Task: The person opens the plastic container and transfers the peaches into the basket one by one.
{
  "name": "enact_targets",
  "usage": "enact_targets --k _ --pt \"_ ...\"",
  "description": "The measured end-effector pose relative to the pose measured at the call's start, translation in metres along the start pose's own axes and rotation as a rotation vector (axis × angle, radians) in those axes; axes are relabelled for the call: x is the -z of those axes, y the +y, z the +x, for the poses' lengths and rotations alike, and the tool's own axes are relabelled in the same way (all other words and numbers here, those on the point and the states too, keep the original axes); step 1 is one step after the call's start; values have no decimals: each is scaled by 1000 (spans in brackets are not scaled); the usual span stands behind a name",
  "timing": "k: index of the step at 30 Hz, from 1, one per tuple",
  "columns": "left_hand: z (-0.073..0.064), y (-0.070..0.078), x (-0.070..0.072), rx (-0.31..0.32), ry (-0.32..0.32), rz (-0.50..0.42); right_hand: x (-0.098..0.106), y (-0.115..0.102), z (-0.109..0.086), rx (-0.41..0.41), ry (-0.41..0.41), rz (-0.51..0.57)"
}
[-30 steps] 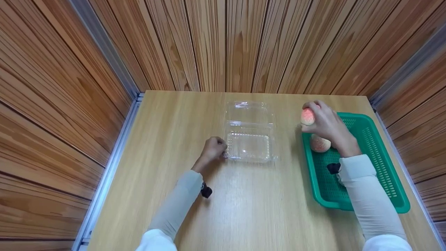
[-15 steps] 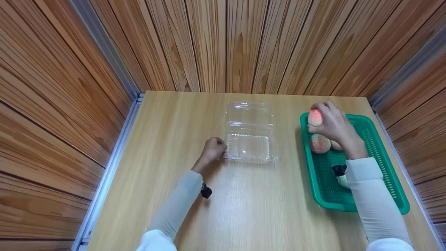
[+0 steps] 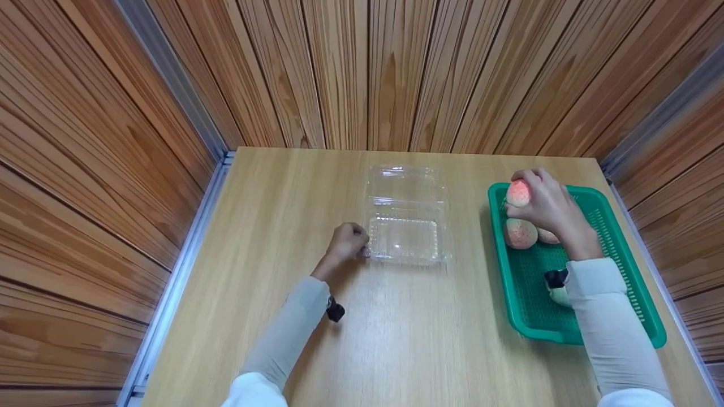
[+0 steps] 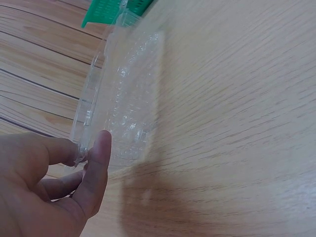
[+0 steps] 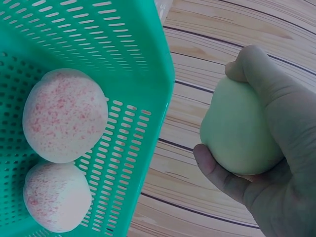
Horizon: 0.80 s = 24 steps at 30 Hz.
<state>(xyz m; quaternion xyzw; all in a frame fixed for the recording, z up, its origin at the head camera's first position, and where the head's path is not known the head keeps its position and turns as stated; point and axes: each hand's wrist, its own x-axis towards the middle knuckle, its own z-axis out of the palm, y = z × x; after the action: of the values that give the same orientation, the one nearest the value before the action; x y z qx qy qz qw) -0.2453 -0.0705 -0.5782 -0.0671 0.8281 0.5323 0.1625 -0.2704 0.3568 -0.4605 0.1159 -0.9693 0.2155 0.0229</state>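
In the head view my left hand (image 3: pixel 346 241) pinches the near left edge of a clear plastic clamshell container (image 3: pixel 403 239), which lies opened out on the table. The left wrist view shows thumb and fingers meeting at the rim of that container (image 4: pixel 133 98). My right hand (image 3: pixel 547 208) grips a pink-topped, pale peach (image 3: pixel 518 193) over the far left corner of a green basket (image 3: pixel 500 277). From the right wrist view, this peach (image 5: pixel 239 126) looks pale green, with thumb and fingers curled round it. Two speckled peaches, a larger one (image 5: pixel 65 116) and a smaller one (image 5: pixel 57 197), lie in the basket.
A pale green rounded thing (image 3: pixel 559 296) sits in the basket, partly covered by the right sleeve (image 3: pixel 611 322) and wrist camera. Wood-panelled walls (image 3: pixel 390 73) stand behind and at both sides of the table (image 3: pixel 396 339).
My right hand has moved right with the peach, from beside the basket's left rim to over its far left corner, slowing lately. My left hand and the container have stayed put.
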Motion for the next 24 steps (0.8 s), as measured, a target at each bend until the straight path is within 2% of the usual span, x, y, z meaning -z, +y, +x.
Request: enact_targets --k 5,14,24 --pt "-2 2 0 -7 1 12 1 5 -3 -17 -7 -4" --pt "0 3 -1 38 -5 43 5 11 -8 -45 -14 13" --pt "-1 2 0 22 -8 35 8 19 -10 -66 -35 10"
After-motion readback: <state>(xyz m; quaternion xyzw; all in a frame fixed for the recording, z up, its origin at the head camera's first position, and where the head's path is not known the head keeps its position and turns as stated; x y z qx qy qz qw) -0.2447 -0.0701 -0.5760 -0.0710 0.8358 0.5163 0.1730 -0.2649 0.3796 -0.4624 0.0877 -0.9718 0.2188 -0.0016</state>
